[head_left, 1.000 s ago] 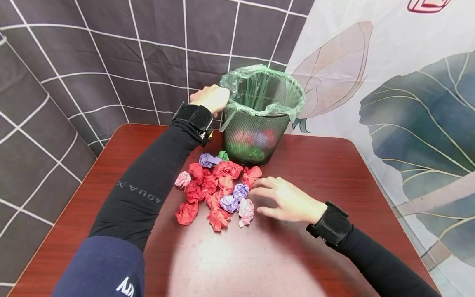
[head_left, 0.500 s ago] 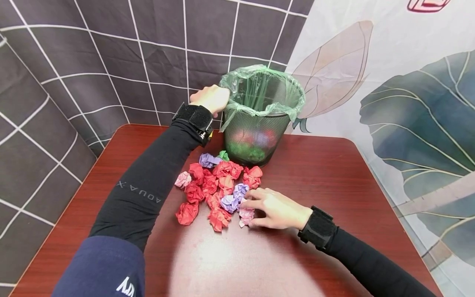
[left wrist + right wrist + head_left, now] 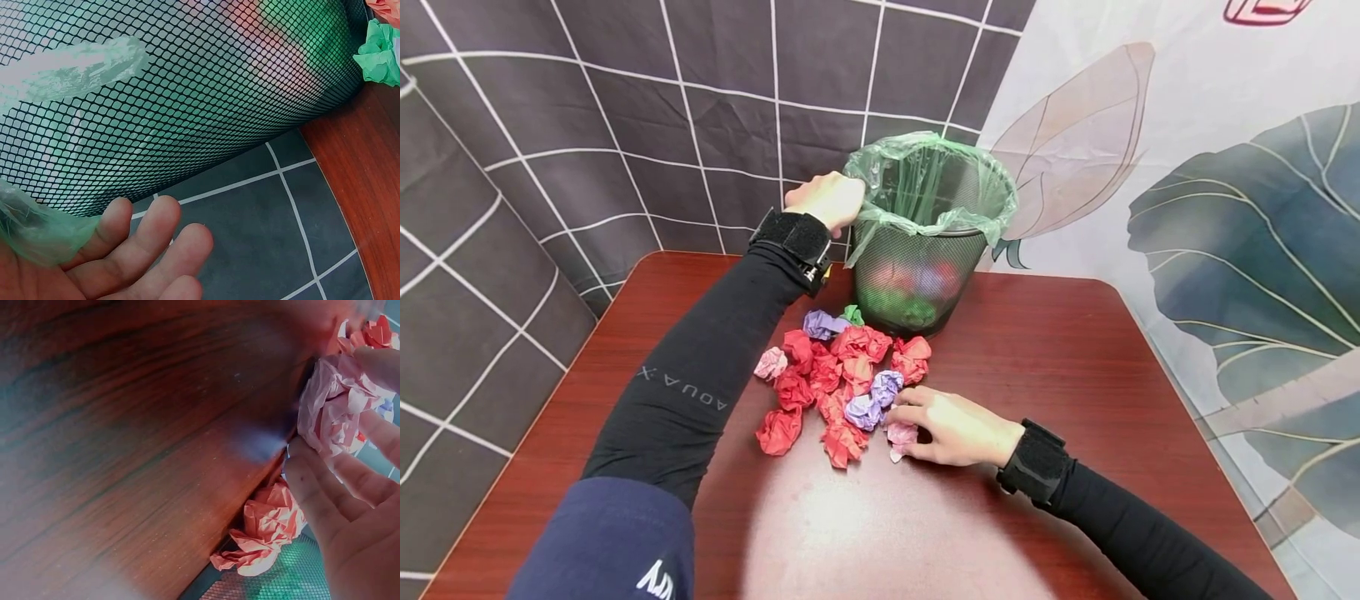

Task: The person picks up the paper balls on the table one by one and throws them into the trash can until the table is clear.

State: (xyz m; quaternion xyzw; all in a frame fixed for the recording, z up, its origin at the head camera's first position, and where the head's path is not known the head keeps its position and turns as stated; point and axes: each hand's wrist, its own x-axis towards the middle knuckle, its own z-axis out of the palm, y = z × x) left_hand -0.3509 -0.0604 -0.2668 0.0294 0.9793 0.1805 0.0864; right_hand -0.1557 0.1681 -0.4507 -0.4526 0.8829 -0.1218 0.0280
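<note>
My left hand [image 3: 825, 200] grips the left rim of a black mesh wastebasket [image 3: 906, 275] lined with a thin green plastic bag [image 3: 880, 200]. In the left wrist view, its fingers [image 3: 159, 215] are bent beside the mesh; the thumb is hidden. My right hand [image 3: 958, 429] is low over the table, its thumb and fingers round a crumpled pink paper ball [image 3: 901, 435], seen closely in the right wrist view. Just left of it lie purple paper balls [image 3: 865, 410], with several red paper balls [image 3: 823, 371] beyond them.
Another purple ball [image 3: 822, 324], a green ball [image 3: 852, 314] and a pale pink ball [image 3: 771, 363] edge the pile on the reddish wooden table [image 3: 1037, 333]. Red, blue and green shapes show through the basket's mesh. A dark tiled-pattern cloth [image 3: 722, 125] hangs close behind.
My right hand has moved left and slightly down from beside the pile, and its fingers have closed round the pink paper ball. The left hand and wastebasket have stayed put.
</note>
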